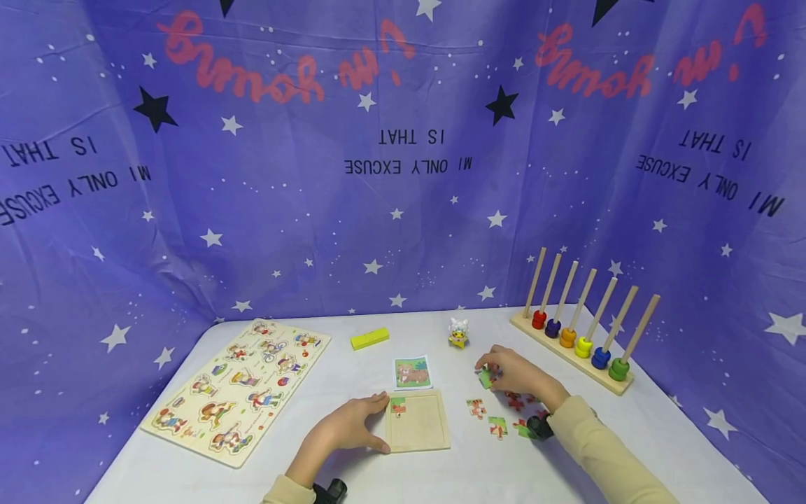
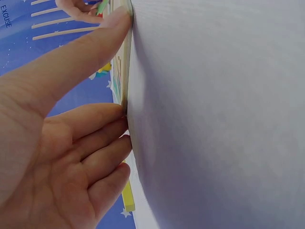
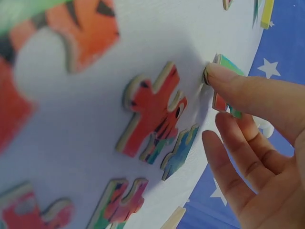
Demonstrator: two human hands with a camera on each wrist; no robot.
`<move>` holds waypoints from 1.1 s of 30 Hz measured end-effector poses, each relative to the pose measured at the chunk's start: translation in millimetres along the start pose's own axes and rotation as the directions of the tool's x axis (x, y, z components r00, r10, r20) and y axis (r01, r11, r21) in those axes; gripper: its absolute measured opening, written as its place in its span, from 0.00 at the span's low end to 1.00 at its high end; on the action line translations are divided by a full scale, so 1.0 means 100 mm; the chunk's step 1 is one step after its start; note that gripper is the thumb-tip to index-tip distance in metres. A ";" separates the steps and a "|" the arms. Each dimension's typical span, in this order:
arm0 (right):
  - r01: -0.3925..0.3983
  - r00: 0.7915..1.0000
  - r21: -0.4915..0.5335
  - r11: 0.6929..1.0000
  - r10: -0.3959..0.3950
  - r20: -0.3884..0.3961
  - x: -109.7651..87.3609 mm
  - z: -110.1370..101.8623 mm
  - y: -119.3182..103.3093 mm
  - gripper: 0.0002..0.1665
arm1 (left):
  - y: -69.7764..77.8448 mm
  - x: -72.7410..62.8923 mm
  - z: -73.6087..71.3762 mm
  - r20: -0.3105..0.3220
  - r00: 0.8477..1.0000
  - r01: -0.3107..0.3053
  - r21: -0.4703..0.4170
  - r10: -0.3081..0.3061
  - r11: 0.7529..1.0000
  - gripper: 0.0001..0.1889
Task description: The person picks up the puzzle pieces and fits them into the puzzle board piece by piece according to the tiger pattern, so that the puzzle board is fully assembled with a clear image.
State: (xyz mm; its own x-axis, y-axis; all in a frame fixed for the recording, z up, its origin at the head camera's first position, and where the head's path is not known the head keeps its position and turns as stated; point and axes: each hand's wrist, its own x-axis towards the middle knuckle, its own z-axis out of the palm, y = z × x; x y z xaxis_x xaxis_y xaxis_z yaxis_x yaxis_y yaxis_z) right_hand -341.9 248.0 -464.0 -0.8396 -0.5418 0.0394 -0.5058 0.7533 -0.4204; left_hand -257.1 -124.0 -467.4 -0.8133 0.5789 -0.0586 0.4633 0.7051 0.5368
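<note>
A square wooden puzzle tray (image 1: pixel 418 427) lies on the table with one puzzle piece (image 1: pixel 398 406) in its far left corner. My left hand (image 1: pixel 348 423) rests against the tray's left side, thumb near the front corner, fingers at the far corner. In the left wrist view the left hand's thumb and fingertips (image 2: pixel 125 109) touch the tray's edge. My right hand (image 1: pixel 519 371) pinches a green and orange puzzle piece (image 3: pixel 228 71) between thumb and fingers, just above the table. Loose puzzle pieces (image 1: pixel 476 409) with tiger-like stripes lie below and beside the right hand, some partly hidden by the wrist.
A picture card (image 1: pixel 412 373) lies behind the tray. Farther back are a yellow block (image 1: pixel 370 339) and a small white-and-yellow figurine (image 1: pixel 458 333). A peg stand with coloured rings (image 1: pixel 571 350) stands at the right; a large wooden picture board (image 1: pixel 236 392) lies at the left.
</note>
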 end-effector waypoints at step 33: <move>0.144 0.989 0.211 0.967 -0.137 -0.049 -0.06 0.06 -0.13 0.10 | 0.00 0.00 0.00 0.008 1.000 -0.005 -0.012 0.005 1.000 0.48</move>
State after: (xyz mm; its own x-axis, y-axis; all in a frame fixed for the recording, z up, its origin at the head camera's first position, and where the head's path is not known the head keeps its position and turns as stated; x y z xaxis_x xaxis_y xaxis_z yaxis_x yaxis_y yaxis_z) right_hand -329.3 239.4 -464.2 -0.7712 -0.6208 0.1409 -0.5683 0.5716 -0.5918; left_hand -257.7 -124.0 -467.4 -0.8079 0.5859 -0.0629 0.4632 0.6975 0.5468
